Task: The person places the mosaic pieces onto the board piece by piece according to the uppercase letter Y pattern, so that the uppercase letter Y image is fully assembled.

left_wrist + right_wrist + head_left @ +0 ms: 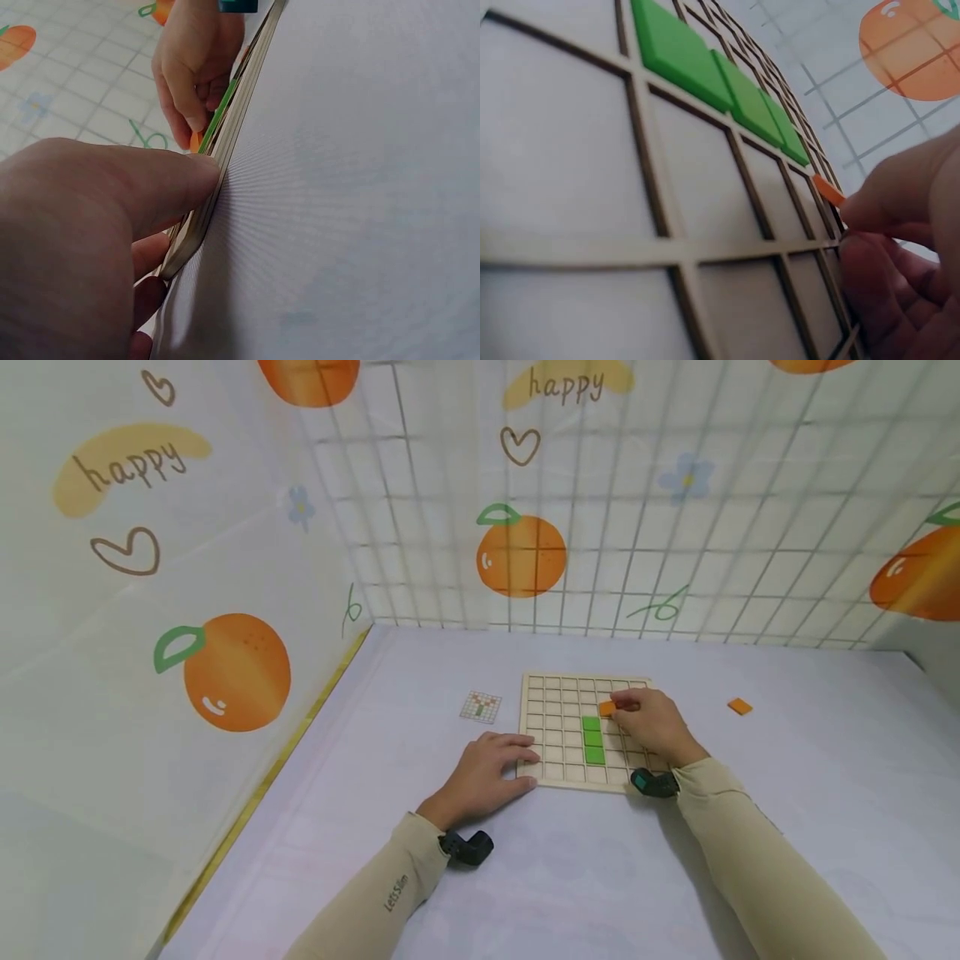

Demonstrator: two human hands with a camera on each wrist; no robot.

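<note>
A wooden grid board (pixel 555 772) lies on the table with three green square tiles (pixel 593 737) in a column near its middle. My right hand (pixel 651 722) pinches an orange tile (pixel 607 709) over a cell just up and right of the top green tile. In the right wrist view, the orange tile (pixel 828 190) tilts between thumb and finger, close over the grid. My left hand (pixel 487 775) rests at the board's left edge, fingers extended onto the rim. From the left wrist, its thumb (pixel 191 176) touches the board's near side.
A small card with a printed grid pattern (pixel 480 707) lies left of the board. Another orange tile (pixel 739 706) lies on the table to the right. A fruit-print curtain (pixel 450 485) over wire mesh stands behind the table, and a printed sheet hangs along the left.
</note>
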